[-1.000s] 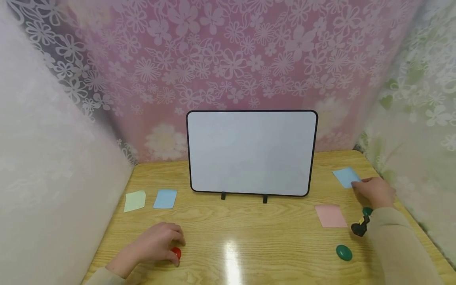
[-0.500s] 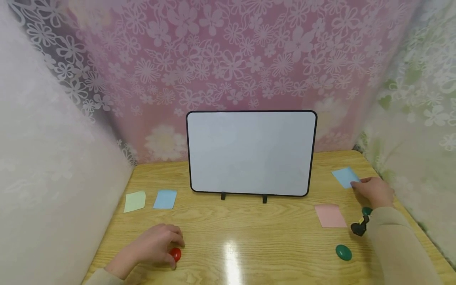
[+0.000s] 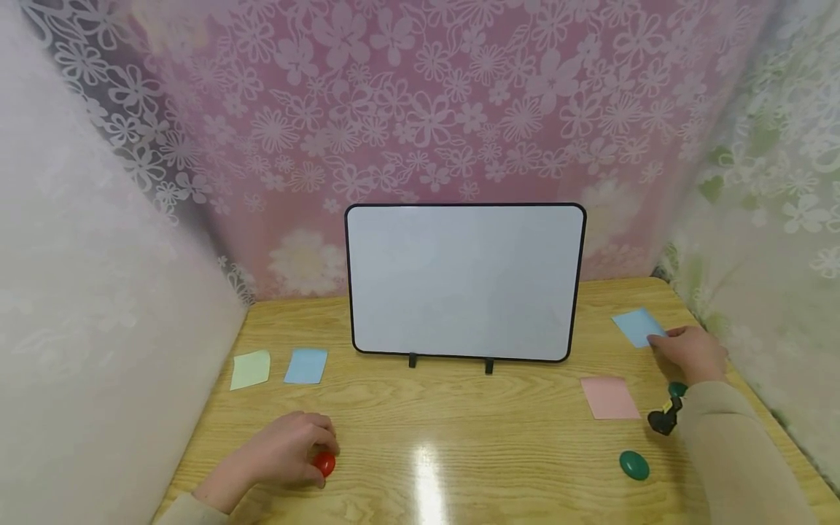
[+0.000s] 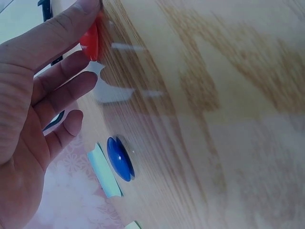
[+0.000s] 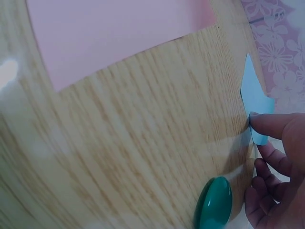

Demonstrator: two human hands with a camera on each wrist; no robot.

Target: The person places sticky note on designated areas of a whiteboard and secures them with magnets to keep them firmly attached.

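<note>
My left hand (image 3: 289,448) is low on the left of the table, thumb and fingers curved around a glossy red round magnet (image 3: 324,464). In the left wrist view the thumb and index finger hold this red magnet (image 4: 90,43) at its edge, just over the wood. At the far right, my right hand (image 3: 692,354) pinches the near corner of a blue sticky note (image 3: 636,326). The right wrist view shows the thumb pressed on the blue note (image 5: 257,102), which bends upward there. A green magnet (image 5: 215,202) lies close below those fingers.
A whiteboard (image 3: 466,281) stands on small black feet at the back middle. Left of it lie a green sticky note (image 3: 250,370) and another blue note (image 3: 305,366). A pink note (image 3: 609,397) and a second green magnet (image 3: 634,464) are at right. A blue magnet (image 4: 120,159) shows near the left hand.
The left thumb and fingers shift slightly about the red magnet, which shows a little more than before. The right hand stays at the blue note's corner.
</note>
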